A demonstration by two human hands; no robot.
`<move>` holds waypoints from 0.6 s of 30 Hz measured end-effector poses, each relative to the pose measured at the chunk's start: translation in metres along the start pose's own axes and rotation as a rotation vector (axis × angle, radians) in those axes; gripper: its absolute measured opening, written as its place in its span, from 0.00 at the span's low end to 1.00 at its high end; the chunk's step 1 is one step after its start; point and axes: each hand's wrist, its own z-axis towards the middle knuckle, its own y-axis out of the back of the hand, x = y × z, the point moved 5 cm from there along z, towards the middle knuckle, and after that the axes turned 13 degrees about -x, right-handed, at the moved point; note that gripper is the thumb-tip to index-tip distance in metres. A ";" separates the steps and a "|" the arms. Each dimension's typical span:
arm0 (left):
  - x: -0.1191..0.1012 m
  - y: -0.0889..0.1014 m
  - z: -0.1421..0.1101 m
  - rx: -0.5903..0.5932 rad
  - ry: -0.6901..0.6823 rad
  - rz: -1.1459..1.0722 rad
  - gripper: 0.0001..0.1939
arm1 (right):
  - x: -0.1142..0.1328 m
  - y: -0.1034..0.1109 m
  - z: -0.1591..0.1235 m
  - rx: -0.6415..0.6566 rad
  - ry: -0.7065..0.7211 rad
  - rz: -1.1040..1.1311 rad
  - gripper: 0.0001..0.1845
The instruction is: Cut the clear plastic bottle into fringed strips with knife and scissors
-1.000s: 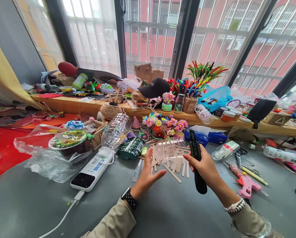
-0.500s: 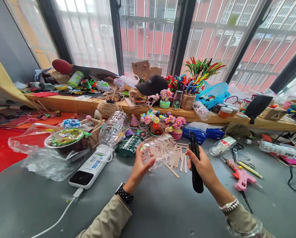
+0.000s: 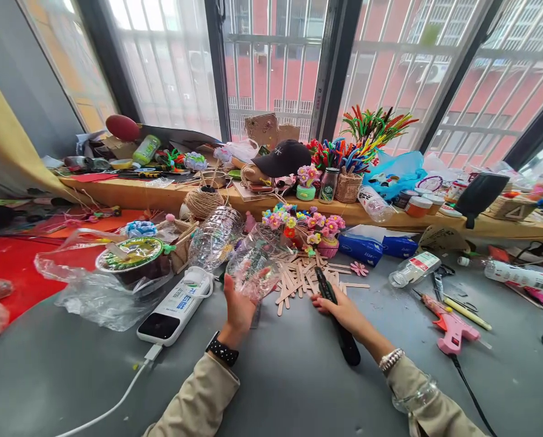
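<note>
Left hand (image 3: 240,308): fingers spread, cupped on the clear plastic bottle (image 3: 257,264), left of the wooden sticks (image 3: 298,280).
Right hand (image 3: 344,311): fingers curled, clamped on the black tool (image 3: 343,334), nearer the pink glue gun (image 3: 455,331).

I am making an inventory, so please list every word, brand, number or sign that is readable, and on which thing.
No words or numbers read surely.
Cap: white star-like sign.
Basket: triangle outline.
Too blurred or small: print on the white device, blue packs, jar, labelled bottles, black tool and window frame.
</note>
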 end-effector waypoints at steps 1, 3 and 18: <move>0.003 -0.003 -0.001 0.048 0.075 0.003 0.44 | 0.001 0.005 0.005 -0.033 0.017 -0.011 0.16; 0.012 -0.008 -0.005 0.145 0.229 0.029 0.46 | 0.002 0.016 0.012 -0.094 0.044 -0.035 0.17; 0.017 -0.015 0.029 0.068 0.073 0.343 0.41 | -0.013 0.056 0.017 -0.298 0.056 -0.040 0.16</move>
